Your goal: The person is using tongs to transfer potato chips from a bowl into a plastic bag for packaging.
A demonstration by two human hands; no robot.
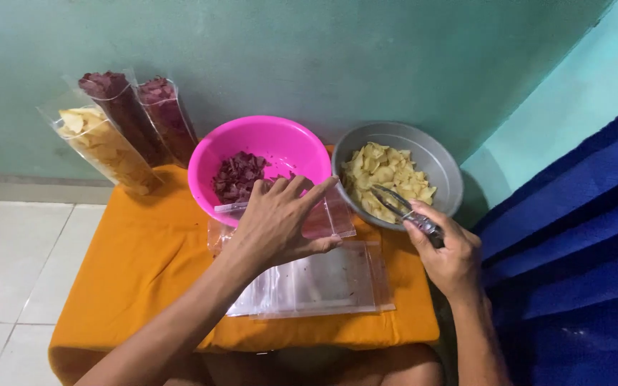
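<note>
Orange cloth (144,250) is covering the small counter you're working at, and everything is crowding its far half so both bowls are staying within arm's reach. Your left hand (280,221) is lying over a clear plastic bag (330,218) propped against the pink bowl (259,143), fingers spread and the grip loose, pinning the bag rather than clamping it (whether the mouth is being held open, can't tell). The bag is sitting right at the bowl's near rim, touching it, handy to the dark red chips (239,175) inside. Your right hand (452,254) is closing its grip on metal tongs (402,206), whose tips are parted and reaching into the yellow chips (388,175) in the grey bowl (438,154), which is standing just beside the pink one. A stack of empty clear bags (323,282) is lying flat under and in front of your left hand. Three filled bags are leaning against the wall at the back left, out of the way: one of yellow chips (105,146), two of dark red (126,118) (169,114).

Room: green painted wall (287,50), pale floor tiles (8,257) on the left, blue fabric (574,250) hanging or draped on the right.
</note>
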